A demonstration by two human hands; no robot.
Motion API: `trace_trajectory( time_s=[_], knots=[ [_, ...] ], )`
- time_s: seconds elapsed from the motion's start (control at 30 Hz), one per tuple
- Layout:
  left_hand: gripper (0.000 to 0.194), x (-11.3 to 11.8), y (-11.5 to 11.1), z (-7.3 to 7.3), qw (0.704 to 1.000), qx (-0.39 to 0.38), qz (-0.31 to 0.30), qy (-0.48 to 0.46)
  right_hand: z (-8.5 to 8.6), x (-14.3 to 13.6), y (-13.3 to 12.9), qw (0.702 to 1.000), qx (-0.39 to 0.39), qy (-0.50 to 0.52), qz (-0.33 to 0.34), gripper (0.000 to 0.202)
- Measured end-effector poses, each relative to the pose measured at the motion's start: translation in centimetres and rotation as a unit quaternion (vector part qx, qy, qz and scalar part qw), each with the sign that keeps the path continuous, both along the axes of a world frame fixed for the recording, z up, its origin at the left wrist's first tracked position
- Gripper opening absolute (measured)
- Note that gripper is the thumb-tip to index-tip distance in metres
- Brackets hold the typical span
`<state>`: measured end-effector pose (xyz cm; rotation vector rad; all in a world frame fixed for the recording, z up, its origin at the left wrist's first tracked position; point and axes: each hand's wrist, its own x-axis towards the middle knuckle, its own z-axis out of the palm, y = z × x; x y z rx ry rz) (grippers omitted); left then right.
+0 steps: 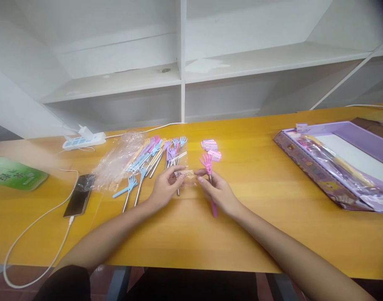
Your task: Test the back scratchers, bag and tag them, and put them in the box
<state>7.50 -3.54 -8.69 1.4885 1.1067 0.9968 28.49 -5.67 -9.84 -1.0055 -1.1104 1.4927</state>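
My left hand (166,184) pinches the edge of a clear plastic bag (188,175) above the table. In my right hand (220,191) is a pink back scratcher (206,162), claw end up, its pink handle showing below the palm. The right fingertips are at the bag's other edge; whether they grip it too I cannot tell. Blue, purple, yellow and pink back scratchers (153,154) with metal rods lie in a pile beyond my left hand. Just past the pink claw are small pink printed cards (209,145).
Clear plastic bags (119,159) lie left of the pile, partly over a phone (79,198) on a white cable. A power strip (84,141) and green bottle (17,173) are further left. On the right, a purple box (323,175) holds bagged back scratchers. White shelving (182,62) stands behind.
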Motion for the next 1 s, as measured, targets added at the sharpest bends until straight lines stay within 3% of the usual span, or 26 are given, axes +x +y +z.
trace_trajectory(
  time_s=[0.2, 0.3, 0.57, 0.83, 1.0],
  knots=[
    [0.039, 0.5, -1.4, 0.7, 0.976, 0.156, -0.066, 0.14, -0.4, -0.8, -0.1, 1.0, -0.015, 0.008, 0.023, 0.043],
    [0.046, 0.6, -2.0, 1.3, 0.967, 0.17, -0.099, 0.164, -0.6, -0.6, 0.0, 0.999, -0.031, 0.021, 0.022, 0.042],
    [0.052, 0.7, -2.1, 0.7, 0.996, 0.047, -0.075, 0.011, 0.0, -0.6, -0.1, 1.0, -0.004, 0.015, 0.012, 0.045],
    [0.064, 1.5, -3.3, 0.5, 0.993, -0.031, -0.089, -0.071, 0.4, -1.0, -0.7, 0.999, -0.005, 0.035, -0.008, 0.04],
    [0.067, 1.8, -3.5, 0.6, 0.984, -0.07, -0.11, -0.124, 0.3, -1.2, -0.9, 0.999, 0.016, 0.046, 0.017, 0.041]
  ],
)
